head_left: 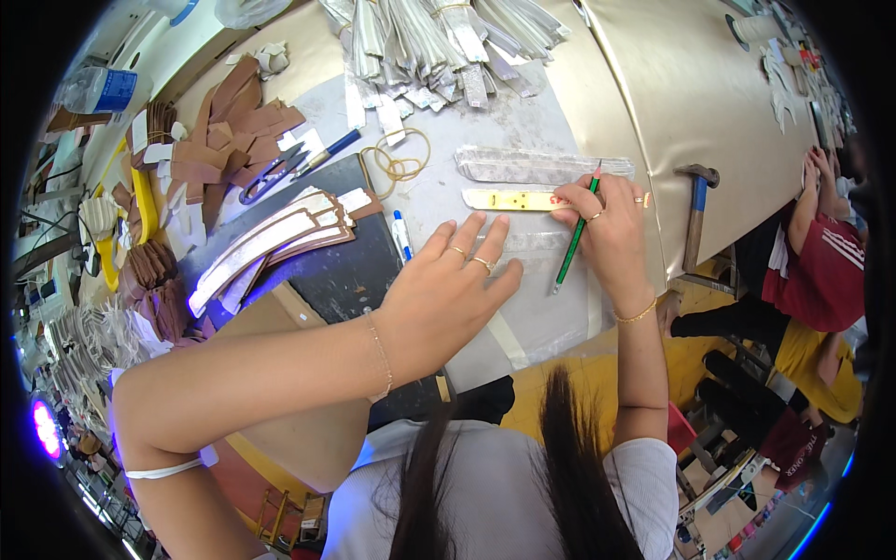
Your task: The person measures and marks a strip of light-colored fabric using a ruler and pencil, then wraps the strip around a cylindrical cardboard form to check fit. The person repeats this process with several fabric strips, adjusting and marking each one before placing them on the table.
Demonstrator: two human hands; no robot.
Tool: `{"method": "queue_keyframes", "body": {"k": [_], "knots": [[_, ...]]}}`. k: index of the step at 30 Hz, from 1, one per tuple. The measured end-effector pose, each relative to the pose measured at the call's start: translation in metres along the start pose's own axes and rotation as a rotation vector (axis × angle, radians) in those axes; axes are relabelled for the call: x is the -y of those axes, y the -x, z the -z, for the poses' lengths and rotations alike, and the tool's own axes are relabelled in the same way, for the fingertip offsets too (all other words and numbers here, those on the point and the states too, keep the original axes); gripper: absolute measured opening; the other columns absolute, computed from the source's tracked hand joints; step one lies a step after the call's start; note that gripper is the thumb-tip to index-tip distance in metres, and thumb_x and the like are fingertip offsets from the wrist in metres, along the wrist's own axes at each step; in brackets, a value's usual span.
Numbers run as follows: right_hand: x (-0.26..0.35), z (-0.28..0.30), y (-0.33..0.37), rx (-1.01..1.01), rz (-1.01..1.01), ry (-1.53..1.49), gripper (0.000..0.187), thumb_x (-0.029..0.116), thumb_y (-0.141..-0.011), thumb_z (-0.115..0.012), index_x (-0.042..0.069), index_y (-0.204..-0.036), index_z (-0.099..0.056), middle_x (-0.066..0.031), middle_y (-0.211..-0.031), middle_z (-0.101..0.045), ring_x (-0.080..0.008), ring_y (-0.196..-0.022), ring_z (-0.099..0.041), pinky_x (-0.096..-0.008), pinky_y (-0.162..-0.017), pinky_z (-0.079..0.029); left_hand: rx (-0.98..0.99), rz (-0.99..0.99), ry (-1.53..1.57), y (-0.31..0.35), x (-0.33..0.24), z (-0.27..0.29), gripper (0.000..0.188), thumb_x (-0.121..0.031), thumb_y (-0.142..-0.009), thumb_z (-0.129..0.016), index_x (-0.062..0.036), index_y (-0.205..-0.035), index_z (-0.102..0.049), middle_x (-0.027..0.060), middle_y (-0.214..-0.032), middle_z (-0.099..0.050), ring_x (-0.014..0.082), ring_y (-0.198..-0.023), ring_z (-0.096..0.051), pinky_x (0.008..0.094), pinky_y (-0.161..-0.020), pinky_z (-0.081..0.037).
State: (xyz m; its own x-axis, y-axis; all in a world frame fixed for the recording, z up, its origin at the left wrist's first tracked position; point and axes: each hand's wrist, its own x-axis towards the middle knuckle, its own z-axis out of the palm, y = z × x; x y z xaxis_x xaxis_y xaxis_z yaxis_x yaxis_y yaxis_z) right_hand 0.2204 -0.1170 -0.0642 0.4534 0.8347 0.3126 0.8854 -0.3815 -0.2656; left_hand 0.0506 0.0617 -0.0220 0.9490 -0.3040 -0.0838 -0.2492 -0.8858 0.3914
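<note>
My right hand [611, 233] is closed around a green pencil [567, 254], which slants with its lower end toward me. The same hand's fingertips rest at the right part of a narrow yellow strip [513, 200] with small dark dots. My left hand [457, 289] is spread flat, palm down, its fingertips close to the strip's near edge; I cannot tell whether they touch it. Just beyond the yellow strip lies a long silvery-grey strip [523, 165]. Faint pale strips [537, 247] lie between my hands, partly covered by them.
Bundles of silvery strips [420, 47] fill the far side. To the left lie brown pieces [219, 140], blue-handled scissors [266, 179], white-and-brown curved strips [271, 247], rubber bands [397, 168] and a pen [401, 233]. A hammer [697, 210] lies right; other people sit beyond.
</note>
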Motion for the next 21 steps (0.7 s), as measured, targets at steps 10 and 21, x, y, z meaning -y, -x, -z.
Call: {"method": "queue_keyframes", "body": {"k": [10,21], "knots": [[0.003,-0.003,-0.005,0.001,0.010,-0.020,0.026,0.020,-0.072,-0.076,0.014,-0.095,-0.066,-0.0019,-0.085,-0.058,-0.0224,-0.081,-0.054,-0.0357,-0.076,-0.038,-0.012,0.107,-0.016,-0.010,-0.002,-0.014,0.061,-0.028,-0.076,-0.076,-0.0118,-0.130,-0.051,0.0302,-0.144,-0.035,0.0433,-0.132,-0.037,0.0505,-0.108,-0.034],[0.003,-0.004,-0.004,0.017,-0.007,0.012,0.026,0.020,-0.072,-0.075,0.014,-0.096,-0.066,-0.0020,-0.086,-0.058,-0.0221,-0.081,-0.054,-0.0356,-0.076,-0.037,-0.007,0.094,-0.024,-0.010,0.001,-0.016,0.062,-0.028,-0.076,-0.076,-0.0107,-0.130,-0.051,0.0304,-0.143,-0.037,0.0425,-0.132,-0.038,0.0503,-0.108,-0.034]]}}
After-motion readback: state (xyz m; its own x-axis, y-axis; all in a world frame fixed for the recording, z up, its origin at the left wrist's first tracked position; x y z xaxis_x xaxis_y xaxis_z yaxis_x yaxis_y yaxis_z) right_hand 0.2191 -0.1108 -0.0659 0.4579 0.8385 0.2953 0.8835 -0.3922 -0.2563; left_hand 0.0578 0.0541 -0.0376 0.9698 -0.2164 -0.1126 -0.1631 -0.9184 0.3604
